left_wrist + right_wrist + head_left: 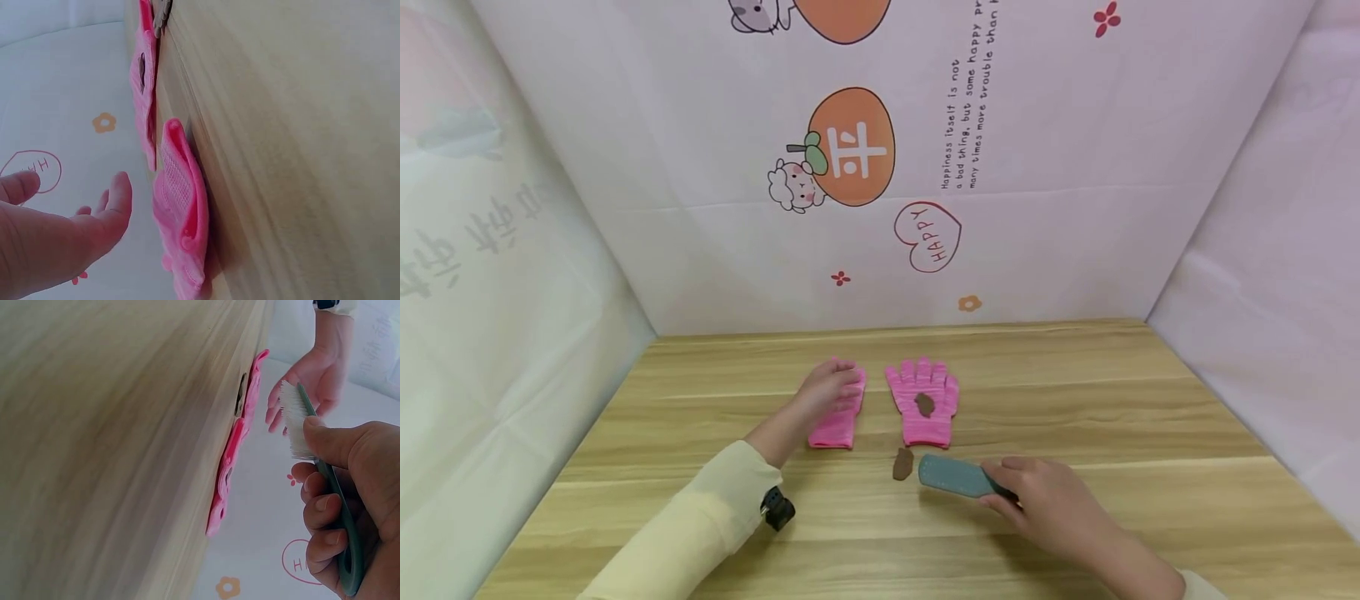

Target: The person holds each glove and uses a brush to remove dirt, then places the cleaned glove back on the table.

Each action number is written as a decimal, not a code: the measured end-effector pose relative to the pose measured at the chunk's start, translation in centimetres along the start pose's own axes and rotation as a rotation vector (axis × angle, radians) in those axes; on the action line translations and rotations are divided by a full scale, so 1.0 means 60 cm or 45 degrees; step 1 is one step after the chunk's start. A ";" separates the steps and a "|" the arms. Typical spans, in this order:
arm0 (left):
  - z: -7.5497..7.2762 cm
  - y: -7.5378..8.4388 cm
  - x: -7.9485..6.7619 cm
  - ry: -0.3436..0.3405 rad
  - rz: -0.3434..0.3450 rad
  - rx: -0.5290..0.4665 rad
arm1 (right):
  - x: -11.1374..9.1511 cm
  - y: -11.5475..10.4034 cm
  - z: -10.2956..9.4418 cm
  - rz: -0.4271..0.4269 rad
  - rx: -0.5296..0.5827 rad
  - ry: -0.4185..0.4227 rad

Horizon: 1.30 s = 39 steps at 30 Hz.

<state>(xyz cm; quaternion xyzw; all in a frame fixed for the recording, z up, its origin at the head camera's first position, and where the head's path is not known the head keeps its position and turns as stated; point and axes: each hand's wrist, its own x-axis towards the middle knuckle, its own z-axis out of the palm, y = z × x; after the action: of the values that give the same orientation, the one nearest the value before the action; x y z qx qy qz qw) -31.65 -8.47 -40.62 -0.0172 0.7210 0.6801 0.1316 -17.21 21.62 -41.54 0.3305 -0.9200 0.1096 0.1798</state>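
Note:
My right hand (1045, 504) grips a green-handled brush (955, 477) above the wooden table. In the right wrist view, the brush's white bristles (294, 425) face away from the palm, with the thumb laid along its back. My left hand (829, 390) is over the left pink glove (832, 433), fingers loosely bent and holding nothing; in the left wrist view it stands apart from that glove. To the right, another pink glove (928, 432) lies flat, fingers pointing away, with a brown patch (925, 405) on it. A second brown piece (903, 464) lies between that glove and the brush head.
The wood-grain table (850, 533) meets a white printed back sheet (1045, 250) at its far edge. White sheets also hang at both sides. A black device (777, 508) is strapped at my left sleeve.

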 end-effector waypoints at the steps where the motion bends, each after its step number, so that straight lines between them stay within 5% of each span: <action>1: 0.005 0.000 0.005 -0.007 0.013 0.037 | 0.000 0.000 0.000 -0.003 -0.003 0.005; 8: 0.033 0.000 0.035 -0.066 0.098 0.317 | -0.001 0.002 0.002 -0.016 -0.009 0.023; 22: 0.065 -0.007 0.065 -0.054 -0.010 0.568 | 0.000 0.000 0.005 -0.003 0.006 -0.002; 39: 0.096 -0.010 0.079 0.008 0.189 1.004 | -0.001 0.001 0.004 0.005 -0.001 -0.001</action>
<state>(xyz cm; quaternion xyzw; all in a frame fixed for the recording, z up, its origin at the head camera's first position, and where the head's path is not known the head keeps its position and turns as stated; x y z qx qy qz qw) -35.15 -2.13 -42.43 0.0847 0.9265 0.3587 0.0763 -17.29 21.61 -41.78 0.3286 -0.9209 0.1093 0.1792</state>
